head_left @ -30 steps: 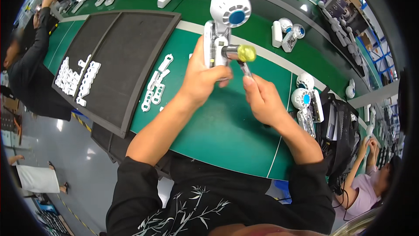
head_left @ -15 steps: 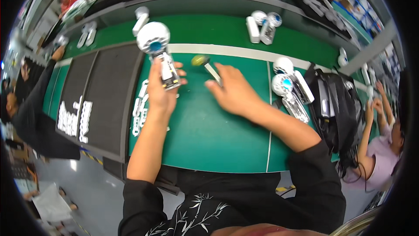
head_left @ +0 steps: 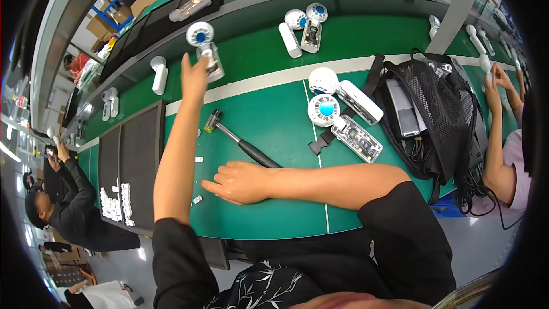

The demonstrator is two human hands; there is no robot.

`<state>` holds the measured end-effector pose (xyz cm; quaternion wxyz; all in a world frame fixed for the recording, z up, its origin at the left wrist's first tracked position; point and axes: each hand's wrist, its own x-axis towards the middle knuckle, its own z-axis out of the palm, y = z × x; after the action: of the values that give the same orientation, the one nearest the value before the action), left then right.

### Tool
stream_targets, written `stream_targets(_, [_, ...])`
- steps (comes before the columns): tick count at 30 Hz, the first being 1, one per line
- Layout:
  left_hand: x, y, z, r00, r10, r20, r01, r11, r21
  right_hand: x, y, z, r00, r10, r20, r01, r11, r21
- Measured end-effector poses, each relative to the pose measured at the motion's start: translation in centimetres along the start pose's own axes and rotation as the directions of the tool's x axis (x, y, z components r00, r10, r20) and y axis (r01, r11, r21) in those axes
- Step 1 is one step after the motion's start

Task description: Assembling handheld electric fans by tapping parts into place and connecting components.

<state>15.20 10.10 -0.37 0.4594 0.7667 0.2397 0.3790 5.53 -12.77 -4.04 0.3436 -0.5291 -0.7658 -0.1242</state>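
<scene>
My left hand [head_left: 194, 77] reaches over the green belt at the far side, its visible fingers apart. They are at the edge of a white handheld fan [head_left: 213, 64] with a round head, a blue centre and an opened handle showing its inside. My right hand [head_left: 243, 183] is low over the near table, forefinger stretched left and the others loosely bent; I see nothing in it. Just left of its fingertips are small white plastic parts [head_left: 198, 199]. Beyond this hand a hammer [head_left: 251, 150] with a black grip and a yellowish head lies on the table.
Two fans [head_left: 357, 137] lie right of the hammer, beside a black mesh bag [head_left: 426, 103] with cables. More fans [head_left: 310, 34] lie on the far belt. At left is a dark tray [head_left: 140, 149] with white parts. Co-workers sit on both sides.
My left hand has carried the fan forward to the far belt. My right hand has let go of the hammer, which lies on the table, and has come back nearer to me.
</scene>
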Motion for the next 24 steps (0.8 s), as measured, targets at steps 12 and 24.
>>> stream_targets(12, [0.8,11.3,15.4,0.569,0.414,0.711,-0.749,0.618,0.239,-0.4,0.6,0.1,0.974,-0.043,0.224,0.039,0.999,0.022])
stream_targets(24, [-2.0,15.3,28.6,0.694,-0.156,0.703,-0.335,0.795,0.506,-3.8,3.3,6.1,0.966,0.009,0.259,-0.257,-0.084,0.963])
